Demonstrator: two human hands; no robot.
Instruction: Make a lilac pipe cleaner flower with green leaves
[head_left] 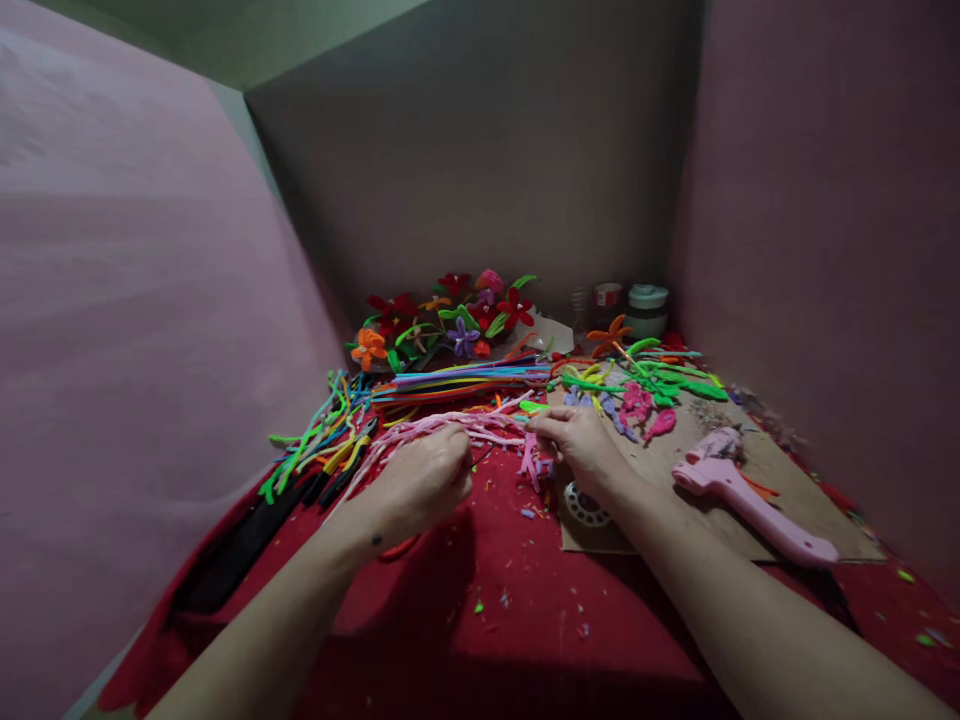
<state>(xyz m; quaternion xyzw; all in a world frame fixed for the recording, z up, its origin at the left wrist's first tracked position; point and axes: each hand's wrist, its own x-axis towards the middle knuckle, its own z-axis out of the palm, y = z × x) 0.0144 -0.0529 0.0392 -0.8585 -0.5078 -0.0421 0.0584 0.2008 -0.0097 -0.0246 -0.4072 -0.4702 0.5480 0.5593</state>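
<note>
My left hand [431, 478] is closed in a fist over the red cloth [517, 600], in front of the pale pink pipe cleaners [420, 428]. A thin dark tip sticks out at its right side; the rest is hidden in the fingers. My right hand [577, 445] is pinched at the left edge of the cardboard [675, 520], beside a bright green piece [532, 407]. What its fingertips hold is too small to make out. Below them hangs or lies a pink looped piece [529, 462]. A white spool [585, 506] lies partly under my right wrist.
A pink glue gun [757, 500] lies on the cardboard's right. Pliers [349, 455] and green pipe cleaners [300, 450] lie at left. Behind are long pipe cleaners [472, 374], fuzzy flowers [463, 338] and a lidded jar [646, 312]. Scraps dot the cloth; walls stand on both sides.
</note>
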